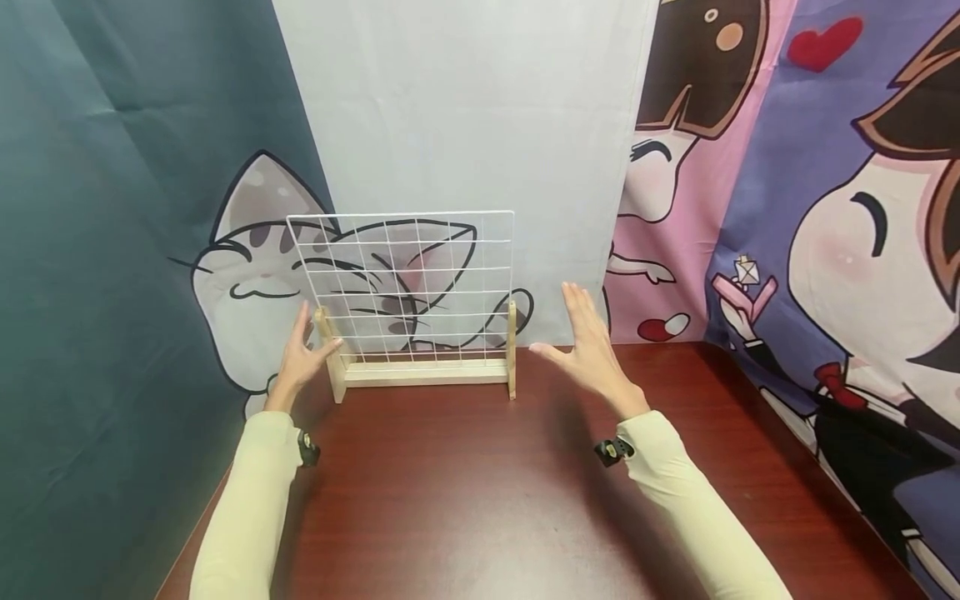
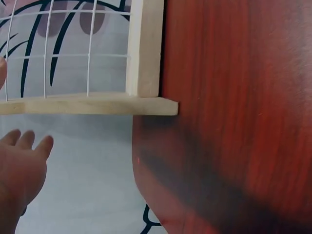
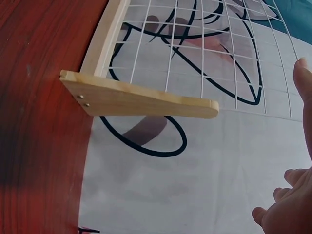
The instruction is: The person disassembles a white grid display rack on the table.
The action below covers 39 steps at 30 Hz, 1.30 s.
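Note:
A white wire grid point(image 1: 420, 283) stands upright in a pale wooden stand point(image 1: 427, 372) at the back of the table. My left hand point(image 1: 302, 360) is beside the stand's left upright, thumb and fingers spread apart. In the left wrist view that hand point(image 2: 22, 165) shows at the left edge, next to the wooden upright point(image 2: 97, 104). To the right of the stand, my right hand point(image 1: 588, 346) is raised with its fingers straight and thumb out, apart from the wood. The right wrist view shows the screwed side piece point(image 3: 136, 99) and part of the right hand point(image 3: 290, 204). Neither hand holds anything.
The stand rests on a red-brown wooden table point(image 1: 450, 483). Behind it hangs a cloth backdrop point(image 1: 472, 108) with cartoon figures, and more printed cloth point(image 1: 750, 208) lines the right side. Dark green cloth point(image 1: 112, 292) borders the left. Small dark devices point(image 1: 615, 452) sit on both wrists.

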Available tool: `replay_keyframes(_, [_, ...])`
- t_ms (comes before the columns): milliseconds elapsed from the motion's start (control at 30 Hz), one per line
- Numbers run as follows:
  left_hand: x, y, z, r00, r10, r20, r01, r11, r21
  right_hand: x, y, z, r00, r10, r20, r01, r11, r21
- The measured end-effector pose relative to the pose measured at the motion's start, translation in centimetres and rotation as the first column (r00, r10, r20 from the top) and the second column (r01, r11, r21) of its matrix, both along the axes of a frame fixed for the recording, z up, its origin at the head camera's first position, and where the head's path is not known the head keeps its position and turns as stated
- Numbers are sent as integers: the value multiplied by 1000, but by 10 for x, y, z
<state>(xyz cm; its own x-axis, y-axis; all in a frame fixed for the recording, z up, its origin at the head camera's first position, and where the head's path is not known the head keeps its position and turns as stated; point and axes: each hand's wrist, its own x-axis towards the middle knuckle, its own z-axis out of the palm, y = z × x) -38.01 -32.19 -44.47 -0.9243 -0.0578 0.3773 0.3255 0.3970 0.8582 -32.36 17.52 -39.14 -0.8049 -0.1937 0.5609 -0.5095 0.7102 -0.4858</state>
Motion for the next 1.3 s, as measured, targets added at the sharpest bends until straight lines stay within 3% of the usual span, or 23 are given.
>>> replay_keyframes(133, [-8,-5,2,998,-65,2,65,996,62,-3,-7,4,1000,14,-4,-14,1000,15])
replay_keyframes(300, [-10,-7,-1,997,-75,25,73,996,60,-10,-25,11,996,74,-40,-72,997,38])
replay_keyframes(467, [-12,-3,-2,996,-89,-4,89,992,92,-22,-52,18,988,126,-90,-119,990,75])
replay_keyframes(667, [-15,0,-4,999,-54,1,53,992,119,-34,-87,23,980,148,-135,-124,978,170])
replay_keyframes(867, [-17,2,-2,999,-35,5,33,984,173,-45,-112,29,969,172,-176,-137,971,195])
replay_keyframes(1100, [-18,3,-3,1000,-16,-12,17,987,163,-59,-137,32,970,180,-161,-131,952,277])
replay_keyframes(1300, [-18,3,-6,999,-41,-34,46,988,147,-68,-152,31,972,129,-194,-61,946,320])
